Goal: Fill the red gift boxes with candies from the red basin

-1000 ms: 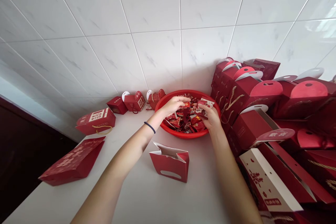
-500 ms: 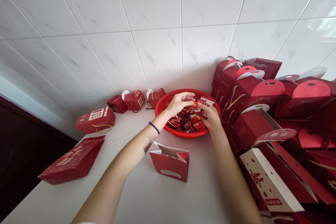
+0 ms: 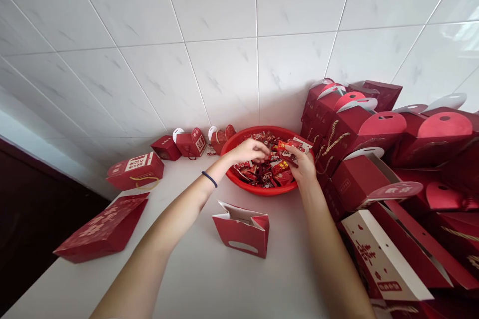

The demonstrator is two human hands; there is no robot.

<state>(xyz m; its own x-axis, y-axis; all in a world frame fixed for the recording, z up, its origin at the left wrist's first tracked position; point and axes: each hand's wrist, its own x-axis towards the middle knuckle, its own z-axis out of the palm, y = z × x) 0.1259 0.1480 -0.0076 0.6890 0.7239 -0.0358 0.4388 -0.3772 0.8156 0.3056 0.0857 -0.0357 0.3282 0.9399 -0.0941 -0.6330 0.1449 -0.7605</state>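
A red plastic basin (image 3: 262, 191) holds many wrapped candies (image 3: 252, 174) in red and gold. Inside its right side, my right hand (image 3: 304, 165) is closed around a few red candy packets (image 3: 287, 149), one with a pale printed face. My left hand (image 3: 251, 151) hovers low over the candies in the middle, fingers loosely bent and apart, with nothing visible in them. In front of the basin stands a small red paper gift box (image 3: 242, 234), its top open and white inside.
Many red gift boxes (image 3: 374, 124) with rope handles are piled along the right side. At left lie a larger red box (image 3: 103, 227) and a handled box (image 3: 136, 169). Small boxes (image 3: 190, 143) line the tiled wall (image 3: 220, 79) behind the white table (image 3: 187, 279).
My left hand has moved away from the right hand, left and slightly down over the candies. The right hand keeps its packets and has shifted slightly right.
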